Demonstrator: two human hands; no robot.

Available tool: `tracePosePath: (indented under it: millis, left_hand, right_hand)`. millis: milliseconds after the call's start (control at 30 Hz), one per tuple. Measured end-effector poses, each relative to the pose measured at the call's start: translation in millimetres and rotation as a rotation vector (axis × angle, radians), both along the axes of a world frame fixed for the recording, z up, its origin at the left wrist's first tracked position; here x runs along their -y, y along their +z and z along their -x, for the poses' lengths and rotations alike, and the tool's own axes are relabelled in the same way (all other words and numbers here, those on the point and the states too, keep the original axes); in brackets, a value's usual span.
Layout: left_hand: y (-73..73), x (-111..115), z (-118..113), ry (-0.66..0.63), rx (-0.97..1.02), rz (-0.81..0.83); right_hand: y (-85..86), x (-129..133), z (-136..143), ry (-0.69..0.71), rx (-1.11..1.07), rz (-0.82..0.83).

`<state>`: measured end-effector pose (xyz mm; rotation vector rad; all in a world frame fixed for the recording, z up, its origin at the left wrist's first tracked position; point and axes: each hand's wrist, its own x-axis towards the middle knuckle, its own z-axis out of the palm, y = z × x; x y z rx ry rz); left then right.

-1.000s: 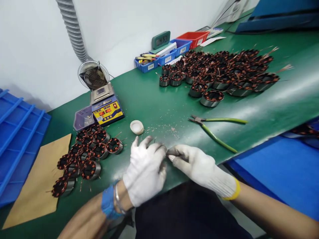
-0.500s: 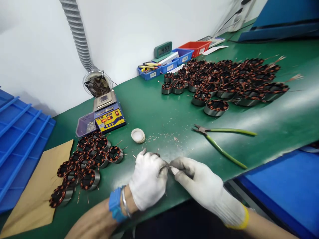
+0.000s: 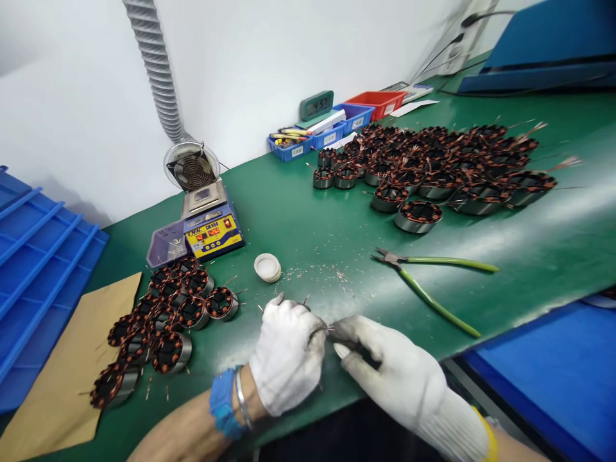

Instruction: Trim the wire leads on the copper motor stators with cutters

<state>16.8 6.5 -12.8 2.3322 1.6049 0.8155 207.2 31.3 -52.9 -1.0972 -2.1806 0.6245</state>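
Observation:
My left hand [image 3: 289, 356], in a white glove, is closed around a motor stator that it hides almost wholly. Thin wire ends [image 3: 330, 328] poke out past its fingers on several sides. Just right of these wires is my right hand [image 3: 394, 372], also gloved, its thumb and forefinger parted with nothing visible between them. Green-handled cutting pliers [image 3: 423, 276] lie spread on the green table, beyond my right hand. A small round white dish [image 3: 267, 267] sits behind my left hand, with wire scraps [image 3: 337, 274] scattered beside it.
Copper-wound stators stand in a left group [image 3: 168, 351] and a larger right group [image 3: 418, 217]. A solder pot [image 3: 215, 236] with a yellow panel stands below a ribbed duct [image 3: 156, 70]. Small bins [image 3: 293, 151] and a clock [image 3: 316, 105] line the wall. Cardboard [image 3: 72, 398] lies left.
My right thumb and forefinger have parted from the wire ends they were pinching. The left hand keeps its grip. The view has shifted slightly.

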Motion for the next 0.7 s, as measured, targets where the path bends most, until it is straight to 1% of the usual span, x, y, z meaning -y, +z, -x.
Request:
tracePosePath:
  millis: [67, 133, 200, 267, 300, 333, 367, 400, 433, 467, 533, 567, 600, 633, 667, 700]
  left_hand:
    - [-1.1, -1, 0, -0.002, 0.011, -0.006]
    - [-1.2, -1, 0, 0.000, 0.003, -0.020]
    - [-0.5, -1, -1, 0.000, -0.013, -0.027]
    - [0.4, -1, -1, 0.000, -0.024, -0.025]
    - [0.6, -1, -1, 0.002, -0.029, -0.022]
    - [0.7, -1, -1, 0.003, -0.033, -0.020]
    - [0.6, -1, -1, 0.003, -0.039, -0.022]
    - [0.4, -1, -1, 0.001, -0.045, -0.026]
    - [0.0, -1, -1, -0.001, -0.051, -0.033]
    - [-0.3, -1, -1, -0.006, -0.055, -0.038]
    - [-0.5, 0, -1, -0.011, -0.065, -0.041]
    - [-0.3, 1, -1, -0.013, -0.073, -0.037]
    - [0.1, 1, -1, -0.014, -0.077, -0.031]
    - [0.5, 1, -2, -0.015, -0.080, -0.025]
    - [0.8, 2, -2, -0.016, -0.081, -0.019]
    - [1.0, 2, -2, -0.018, -0.079, -0.018]
  right_hand:
    - [2.8, 2, -2, 0.057, -0.002, -0.022]
    - [5.5, 1, -6, 0.093, -0.031, -0.098]
    - [7.9, -5, -9, 0.092, -0.038, -0.276]
    - [10.1, -14, -11, 0.112, 0.010, -0.496]
    - [11.0, -18, -10, 0.151, 0.045, -0.577]
    - [11.7, -23, -9, 0.205, 0.074, -0.612]
    - [12.3, -26, -7, 0.248, 0.086, -0.589]
    - [12.7, -28, -4, 0.261, 0.083, -0.501]
    - [13.0, -29, -1, 0.252, 0.068, -0.339]
    - [13.2, -29, 2, 0.240, 0.046, -0.105]
    - [13.5, -28, 6, 0.229, 0.003, 0.427]
    - [13.8, -27, 7, 0.236, -0.004, 0.621]
    - [14.2, -27, 6, 0.245, 0.002, 0.707]
    - [14.7, -27, 4, 0.239, 0.021, 0.663]
    - [15.4, -28, 2, 0.224, 0.050, 0.500]
    - [16.2, -31, -1, 0.221, 0.086, 0.259]
